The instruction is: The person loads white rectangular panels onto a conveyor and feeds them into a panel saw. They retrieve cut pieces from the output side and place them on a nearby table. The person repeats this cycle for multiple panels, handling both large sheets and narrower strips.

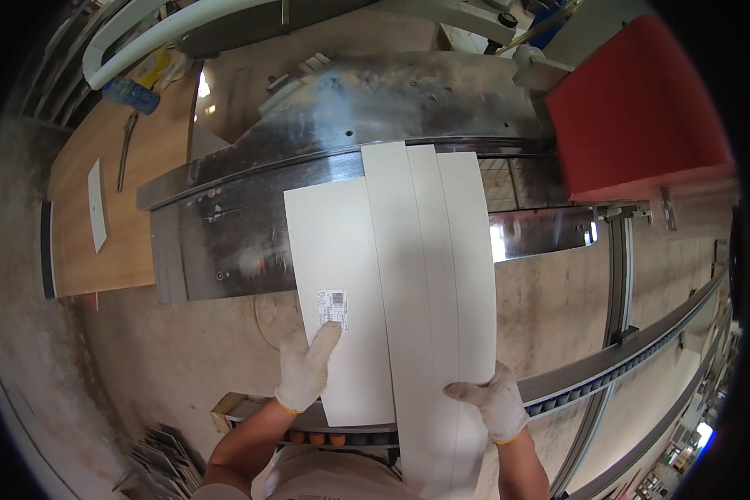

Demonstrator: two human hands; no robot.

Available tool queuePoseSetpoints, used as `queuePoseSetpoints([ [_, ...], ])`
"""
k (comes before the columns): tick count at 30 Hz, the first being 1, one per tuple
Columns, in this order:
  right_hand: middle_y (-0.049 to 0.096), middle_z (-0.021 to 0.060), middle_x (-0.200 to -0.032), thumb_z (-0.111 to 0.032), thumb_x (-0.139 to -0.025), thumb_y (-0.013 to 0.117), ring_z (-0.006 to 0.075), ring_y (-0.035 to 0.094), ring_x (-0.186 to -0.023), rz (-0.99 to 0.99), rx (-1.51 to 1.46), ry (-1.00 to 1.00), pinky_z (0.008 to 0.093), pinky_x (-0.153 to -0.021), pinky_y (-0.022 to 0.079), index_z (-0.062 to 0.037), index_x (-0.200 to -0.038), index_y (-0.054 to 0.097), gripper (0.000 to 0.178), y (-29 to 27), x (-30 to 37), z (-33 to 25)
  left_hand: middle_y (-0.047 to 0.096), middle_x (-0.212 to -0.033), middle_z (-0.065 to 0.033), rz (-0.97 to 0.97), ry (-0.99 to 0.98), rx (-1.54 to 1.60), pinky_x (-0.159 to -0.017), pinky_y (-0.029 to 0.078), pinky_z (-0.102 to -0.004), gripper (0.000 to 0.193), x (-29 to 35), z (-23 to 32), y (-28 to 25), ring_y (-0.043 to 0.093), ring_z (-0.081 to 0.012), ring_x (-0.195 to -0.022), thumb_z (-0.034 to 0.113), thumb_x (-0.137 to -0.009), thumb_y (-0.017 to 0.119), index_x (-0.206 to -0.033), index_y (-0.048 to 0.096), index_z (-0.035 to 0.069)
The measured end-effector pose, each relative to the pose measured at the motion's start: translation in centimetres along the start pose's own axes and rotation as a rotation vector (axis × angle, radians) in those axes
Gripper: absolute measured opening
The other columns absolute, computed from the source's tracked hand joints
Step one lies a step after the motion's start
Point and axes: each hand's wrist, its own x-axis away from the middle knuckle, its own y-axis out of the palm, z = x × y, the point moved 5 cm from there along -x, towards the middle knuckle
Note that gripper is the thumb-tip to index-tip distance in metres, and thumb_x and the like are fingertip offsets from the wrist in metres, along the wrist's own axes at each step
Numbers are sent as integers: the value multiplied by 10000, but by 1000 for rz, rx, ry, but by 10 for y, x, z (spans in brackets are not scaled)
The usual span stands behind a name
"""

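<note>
Several long, pale white panels lie side by side and partly overlapping in front of me, their far ends over a dark metal machine table. The leftmost panel (350, 358) is shorter at the near end and bears a printed label (333, 310). My left hand (302, 367), in a white work glove, grips its left edge, thumb on top beside the label and the other fingers hidden beneath. My gloved right hand (493, 402) holds the right edge of the rightmost panel (473, 275), thumb pressed on the face. A darker stain marks that thumb's tip.
The metal machine table (250, 242) runs across the far side, a red machine housing (642, 117) at right. A wooden board (75, 217) at left carries a small white strip (97, 204), a dark rod-like tool (127, 150) and a blue bottle (131, 95). A roller rail (617, 367) crosses the right.
</note>
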Motion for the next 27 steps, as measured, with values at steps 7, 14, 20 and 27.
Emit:
queuePoseSetpoints([
  [7, 819, 84, -1067, -54, -872, 882, 158, 729, -971, -2, 22, -1, 326, -912, 593, 38, -1207, 775, 364, -2, -6, -3, 789, -1032, -37, -17, 26, -99, -793, 553, -310, 305, -1, 3, -1, 652, -80, -901, 200, -1129, 681, -1206, 767, -83],
  [14, 818, 81, -1075, -50, -876, 864, 159, 725, -983, 6, -14, 30, 330, -931, 589, 25, -1253, 768, 397, -1, -12, -8, 791, -1030, -74, -39, 62, -183, -817, 560, -330, 301, -2, 2, -6, 649, -102, -924, 195, -1126, 682, -1233, 768, -73],
  [20, 821, 82, -1073, -86, -880, 872, 164, 729, -975, 26, 76, -3, 328, -928, 590, 26, -1230, 785, 378, -3, -14, -11, 791, -1115, -76, -37, 277, -238, -881, 563, -323, 287, -37, 14, -3, 675, -115, -1000, 156, -1128, 676, -1307, 771, -48],
  [27, 828, 97, -1067, -75, -876, 867, 166, 742, -972, -9, -35, 59, 329, -909, 593, 36, -1210, 795, 360, -1, -14, -14, 782, -1181, -55, -44, 36, -110, -928, 557, -293, 311, -39, 23, 2, 689, -105, -1053, 168, -1138, 699, -1297, 758, -92],
])
